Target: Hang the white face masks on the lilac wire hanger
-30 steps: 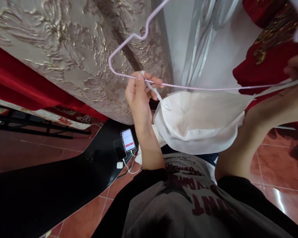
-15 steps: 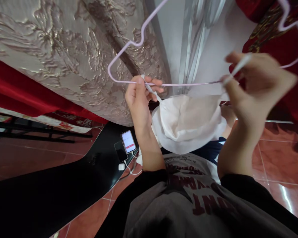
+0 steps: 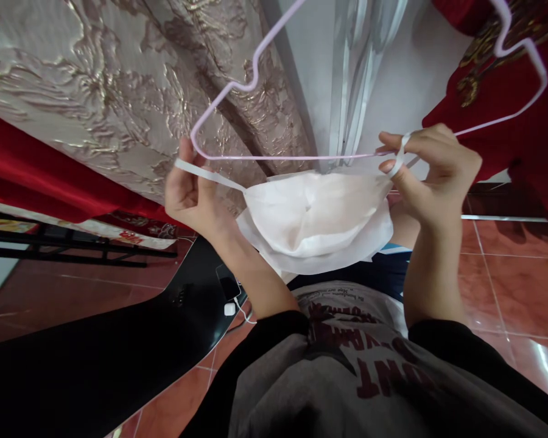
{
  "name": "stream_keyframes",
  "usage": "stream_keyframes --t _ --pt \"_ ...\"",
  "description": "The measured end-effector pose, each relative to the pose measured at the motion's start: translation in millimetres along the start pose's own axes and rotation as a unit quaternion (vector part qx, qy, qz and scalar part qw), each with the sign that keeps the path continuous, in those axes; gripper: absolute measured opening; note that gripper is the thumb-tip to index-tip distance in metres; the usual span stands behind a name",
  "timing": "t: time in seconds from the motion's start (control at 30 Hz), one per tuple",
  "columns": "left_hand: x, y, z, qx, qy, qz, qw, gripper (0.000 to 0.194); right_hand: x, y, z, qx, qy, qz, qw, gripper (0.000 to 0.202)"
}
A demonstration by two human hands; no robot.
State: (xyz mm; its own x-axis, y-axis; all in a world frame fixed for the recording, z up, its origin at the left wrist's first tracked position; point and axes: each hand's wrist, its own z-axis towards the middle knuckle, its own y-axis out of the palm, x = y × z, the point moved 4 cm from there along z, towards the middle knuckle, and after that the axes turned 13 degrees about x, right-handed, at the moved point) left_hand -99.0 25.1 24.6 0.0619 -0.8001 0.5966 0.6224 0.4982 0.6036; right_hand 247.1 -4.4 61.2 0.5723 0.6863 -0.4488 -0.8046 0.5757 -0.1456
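A white face mask [image 3: 310,210] with loose layers hangs spread between my hands, a thin ear loop at each upper corner. My left hand [image 3: 189,188] has its fingers curled, with the left loop drawn tight over them, beside the rounded corner of a pale pink hanger [image 3: 278,158]. The right loop goes around the thumb and forefinger of my right hand [image 3: 433,164], which are bent toward each other. The hanger's bottom bar runs just above the mask and passes by my right fingertips. Whether the right fingers touch the bar I cannot tell.
Patterned beige curtain [image 3: 105,91] hangs at upper left, red cloth [image 3: 497,152] at right. A black glossy surface [image 3: 95,359] lies lower left, with a phone [image 3: 228,283] and a white charger [image 3: 229,309]. The floor [image 3: 525,274] is red tile.
My left hand has moved left, off the hanger bar and past its corner, pulling its loop taut. My right hand has come in to the left and down. The mask is stretched wider.
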Motion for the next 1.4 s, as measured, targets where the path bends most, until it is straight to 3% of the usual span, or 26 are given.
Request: stream_keyframes --t 0.1,0.17,0.27,0.37,0.43,0.5,0.57,0.67,0.77,0.8,0.83,0.93,1.03,1.13,1.23,1.27,1.33,1.4 --pt "-2 17.1 19 -0.117 0.014 -0.024 0.993 0.06 4 1 -2 -0.015 0.019 -0.015 1.0 0.029" --pt "2 36.3 31 -0.197 0.022 -0.011 0.98 0.066 7 4 -5 -0.025 0.024 -0.018 0.999 0.03" --pt "18 70.6 46 -0.301 0.031 0.099 0.948 0.046 10 8 -9 -0.037 0.029 -0.019 0.999 0.033" --pt "38 103.2 55 -0.381 0.019 0.265 0.886 0.022 13 12 -11 -0.059 0.043 -0.033 0.997 0.038" --pt "47 116.6 61 -0.368 -0.023 0.317 0.874 0.032 14 13 -11 -0.064 0.046 -0.042 0.996 0.04" --pt "49 121.4 63 -0.34 -0.089 0.309 0.884 0.042 14 13 -12 -0.065 0.046 -0.047 0.996 0.042" --pt "43 118.3 60 -0.333 -0.128 0.282 0.891 0.046 13 13 -13 -0.06 0.042 -0.044 0.996 0.042" --pt "28 100.7 46 -0.31 -0.106 0.225 0.918 0.042 11 12 -13 -0.054 0.034 -0.042 0.997 0.038" --pt "7 71.4 22 -0.159 -0.154 0.138 0.965 0.035 10 13 -14 -0.061 0.037 -0.062 0.995 0.034" --pt "0 62.9 11 -0.105 -0.191 0.093 0.972 0.028 8 14 -14 -0.064 0.037 -0.073 0.995 0.033" --pt "-7 58.3 -3 -0.088 -0.227 0.055 0.968 0.021 6 15 -14 -0.067 0.035 -0.085 0.994 0.032" --pt "-15 54.5 -36 -0.083 -0.275 0.013 0.958 0.012 -3 17 -13 -0.095 0.02 -0.095 0.991 0.036" --pt "-11 58.6 -50 -0.096 -0.279 0.023 0.955 0.016 -8 16 -13 -0.102 0.011 -0.041 0.994 0.051" --pt "-3 64.1 -49 -0.078 -0.279 0.034 0.957 0.029 3 1 -14 0.02 0.008 0.025 0.999 0.063" --pt "3 67.5 -47 -0.04 -0.269 0.033 0.962 0.038 28 -33 -14 0.226 -0.018 0.057 0.972 0.053" --pt "4 67.8 -47 -0.033 -0.267 0.034 0.963 0.039 37 -43 -12 0.255 -0.013 0.057 0.965 0.049" --pt "3 67.2 -47 -0.04 -0.269 0.039 0.962 0.037 51 -60 -3 0.237 0.01 0.044 0.97 0.043" --pt "-1 64.6 -47 -0.058 -0.271 0.046 0.96 0.031 55 -67 12 0.142 0.039 0.024 0.989 0.045"
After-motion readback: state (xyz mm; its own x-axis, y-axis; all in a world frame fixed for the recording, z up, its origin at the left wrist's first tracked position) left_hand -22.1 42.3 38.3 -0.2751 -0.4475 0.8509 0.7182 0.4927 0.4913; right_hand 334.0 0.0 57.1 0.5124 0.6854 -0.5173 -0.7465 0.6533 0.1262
